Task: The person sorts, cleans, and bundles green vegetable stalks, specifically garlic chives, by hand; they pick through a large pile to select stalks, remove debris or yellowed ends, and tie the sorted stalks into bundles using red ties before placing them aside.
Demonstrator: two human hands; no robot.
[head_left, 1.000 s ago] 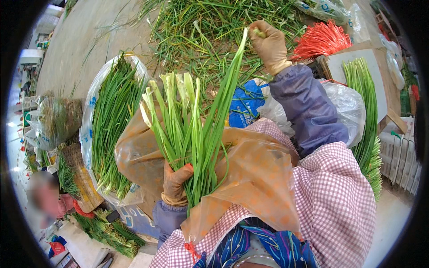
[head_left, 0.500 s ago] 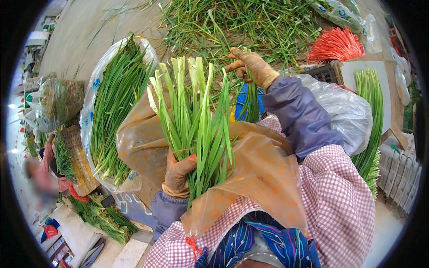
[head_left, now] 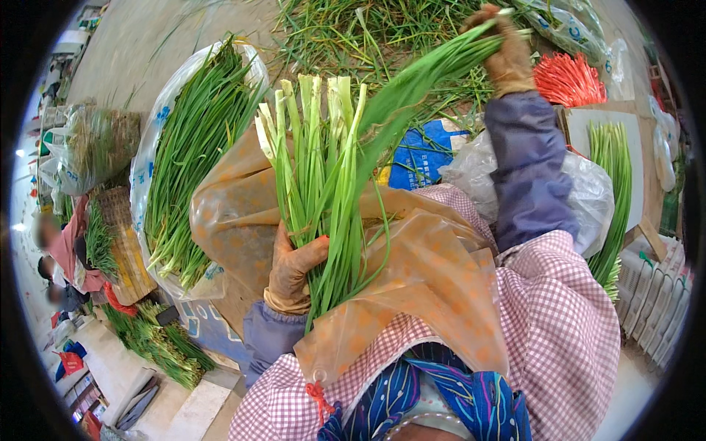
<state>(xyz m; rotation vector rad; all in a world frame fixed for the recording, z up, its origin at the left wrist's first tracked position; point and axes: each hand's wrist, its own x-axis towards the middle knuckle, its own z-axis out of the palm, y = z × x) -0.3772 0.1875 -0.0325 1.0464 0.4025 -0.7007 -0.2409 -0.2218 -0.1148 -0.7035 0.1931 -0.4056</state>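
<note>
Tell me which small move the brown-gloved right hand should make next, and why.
Perhaps the right hand should swing its small bunch of green stalks into line with the thick bunch of pale-ended green stalks in the brown-gloved left hand. The thick bunch's pale ends point to the picture's top, while the small bunch slants, its pale ends toward the upper right.

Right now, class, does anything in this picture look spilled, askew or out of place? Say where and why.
Yes: loose green leaves lie strewn across the floor at the picture's top, tangled and pointing every way, unlike the aligned bunch in the left hand.
</note>
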